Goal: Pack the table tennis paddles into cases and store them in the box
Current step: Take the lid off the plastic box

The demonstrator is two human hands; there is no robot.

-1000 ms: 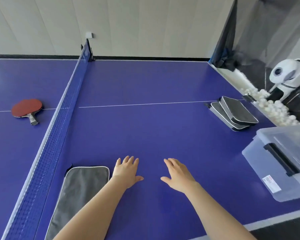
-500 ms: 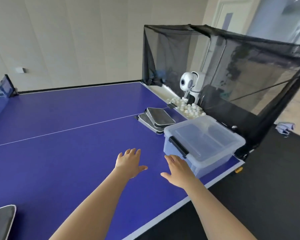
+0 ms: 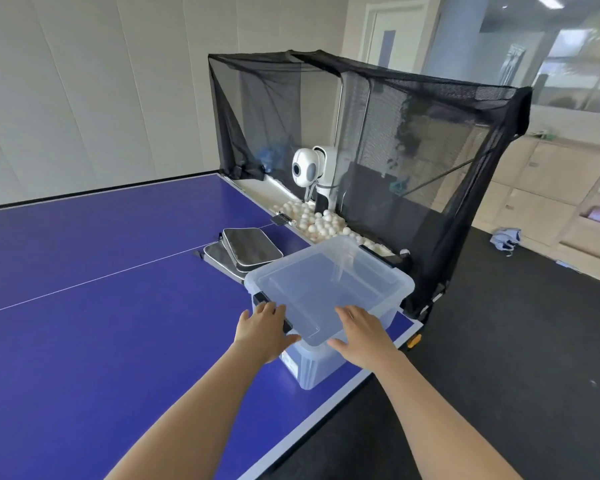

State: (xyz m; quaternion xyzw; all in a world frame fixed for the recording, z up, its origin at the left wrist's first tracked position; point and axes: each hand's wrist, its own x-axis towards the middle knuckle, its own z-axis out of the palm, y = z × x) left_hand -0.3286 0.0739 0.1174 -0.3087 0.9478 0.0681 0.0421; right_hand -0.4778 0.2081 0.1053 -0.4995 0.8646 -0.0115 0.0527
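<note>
Both hands spread flat on lidded box (image 3: 329, 289), center frame: left hand (image 3: 262, 329) by black latch, right hand (image 3: 362, 332) on lid. Two cases (image 3: 250, 251) stacked just behind, contents unseen. Box closed & empty; storing pending.

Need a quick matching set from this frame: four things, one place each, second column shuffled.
Things:
1. left hand
2. right hand
3. paddle cases
4. white balls

Places:
A. stacked on the table behind the box
B. in the tray under the black net
C. on the lid at the box's near edge
D. at the black latch on the box's left end

Pairs: 1-D, 2-C, 3-A, 4-B
</note>
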